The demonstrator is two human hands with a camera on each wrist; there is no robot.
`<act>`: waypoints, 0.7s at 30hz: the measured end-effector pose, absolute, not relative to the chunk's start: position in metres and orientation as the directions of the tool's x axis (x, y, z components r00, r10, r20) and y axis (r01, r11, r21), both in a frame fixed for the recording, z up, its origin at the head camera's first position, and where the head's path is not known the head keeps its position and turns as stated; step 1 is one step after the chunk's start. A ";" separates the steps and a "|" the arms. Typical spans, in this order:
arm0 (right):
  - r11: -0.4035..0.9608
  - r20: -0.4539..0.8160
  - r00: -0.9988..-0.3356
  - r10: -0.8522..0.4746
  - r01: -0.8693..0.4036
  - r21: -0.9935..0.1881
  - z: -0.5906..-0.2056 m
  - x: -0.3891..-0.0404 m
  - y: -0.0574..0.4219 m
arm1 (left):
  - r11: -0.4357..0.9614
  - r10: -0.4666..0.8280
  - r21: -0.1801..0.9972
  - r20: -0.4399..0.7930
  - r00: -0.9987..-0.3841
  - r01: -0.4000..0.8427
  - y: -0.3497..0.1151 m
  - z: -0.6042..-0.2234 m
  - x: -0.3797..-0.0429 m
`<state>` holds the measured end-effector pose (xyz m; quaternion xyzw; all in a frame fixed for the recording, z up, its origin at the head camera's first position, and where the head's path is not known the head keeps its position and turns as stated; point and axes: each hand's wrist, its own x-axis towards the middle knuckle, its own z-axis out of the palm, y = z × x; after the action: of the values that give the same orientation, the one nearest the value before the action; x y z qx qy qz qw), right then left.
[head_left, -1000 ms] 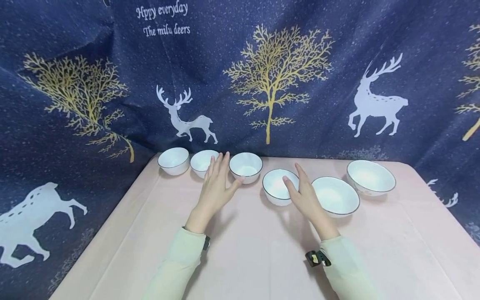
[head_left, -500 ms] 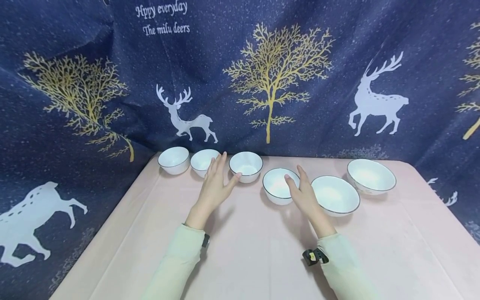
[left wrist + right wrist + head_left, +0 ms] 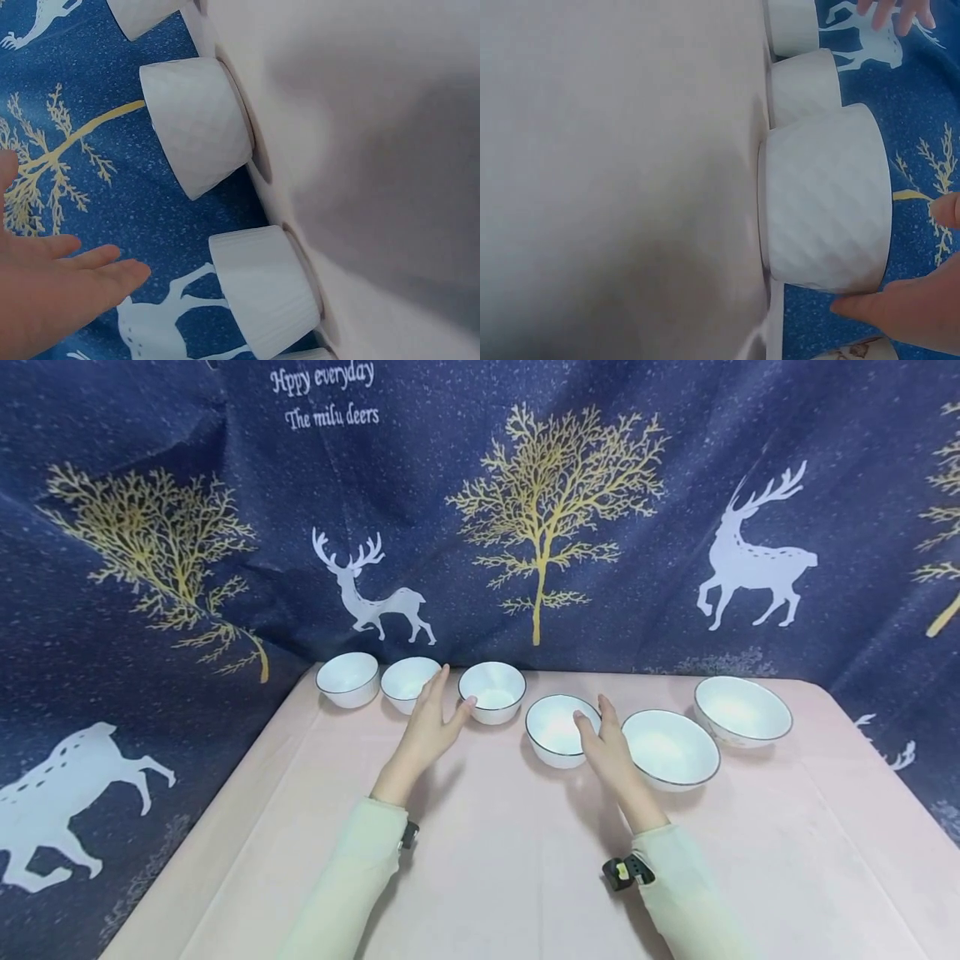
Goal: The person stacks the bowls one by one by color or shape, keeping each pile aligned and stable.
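We note the left hand spread, thumb out, nothing held, near a small ribbed bowl; the right hand, thumb and forefinger apart, grips nothing beside a faceted bowl, contact uncertain to us. This one stands upright on the pink table, white inside, dark-rimmed, its outer wall patterned in shallow diamonds. Just right of it we log a wider white bowl.

The left hand has been turned more edge-on, its fingers drawn closer together, so more of the second bowl from the left is uncovered. The right hand has been shifted slightly rightward over the fourth bowl.
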<state>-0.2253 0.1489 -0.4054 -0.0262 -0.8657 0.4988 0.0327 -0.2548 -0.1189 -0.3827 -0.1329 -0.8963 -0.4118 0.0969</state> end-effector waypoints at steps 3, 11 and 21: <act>0.501 0.006 -0.997 0.079 0.034 -0.865 -0.407 -0.225 0.149 | 0.605 0.157 0.735 0.267 -0.951 0.306 -0.120 -0.385 -0.259; 0.489 -0.040 -0.996 0.078 0.073 -0.869 -0.410 -0.224 0.151 | 0.563 0.177 0.785 0.190 -0.966 0.258 -0.125 -0.389 -0.274; 0.488 -0.074 -0.995 0.062 0.095 -0.868 -0.413 -0.224 0.151 | 0.505 0.158 0.843 0.121 -0.980 0.185 -0.130 -0.392 -0.286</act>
<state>-0.2243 0.1510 -0.4130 -0.0453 -0.8623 0.5041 -0.0164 -0.2860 -0.1301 -0.3920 -0.0990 -0.8673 -0.4877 0.0139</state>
